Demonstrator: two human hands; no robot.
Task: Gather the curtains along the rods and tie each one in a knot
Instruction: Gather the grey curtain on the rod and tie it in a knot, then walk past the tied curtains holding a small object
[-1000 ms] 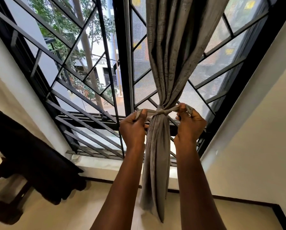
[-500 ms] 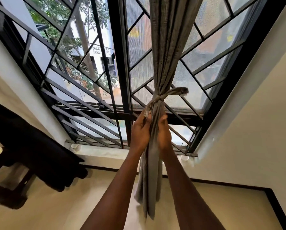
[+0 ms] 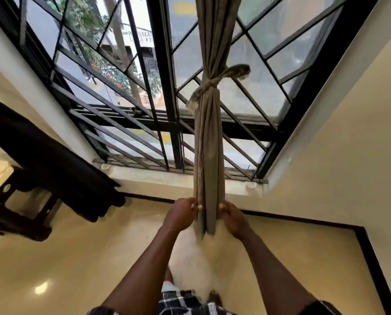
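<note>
The gathered grey-beige fabric curtain (image 3: 209, 144) hangs as 1 narrow bundle rising straight up from the hands, long axis vertical, cinched well above them by a knotted band (image 3: 209, 86) of the same cloth. Its lower end lies between the 2 hands, equally near both: the left hand (image 3: 181, 215) grips its left edge and the right hand (image 3: 233, 220) its right edge, fingers curled on the cloth, apart only by the bundle's width. Behind it stands the black metal window grille (image 3: 144, 123); a tug would, I judge, pull down that axis against the knot.
</note>
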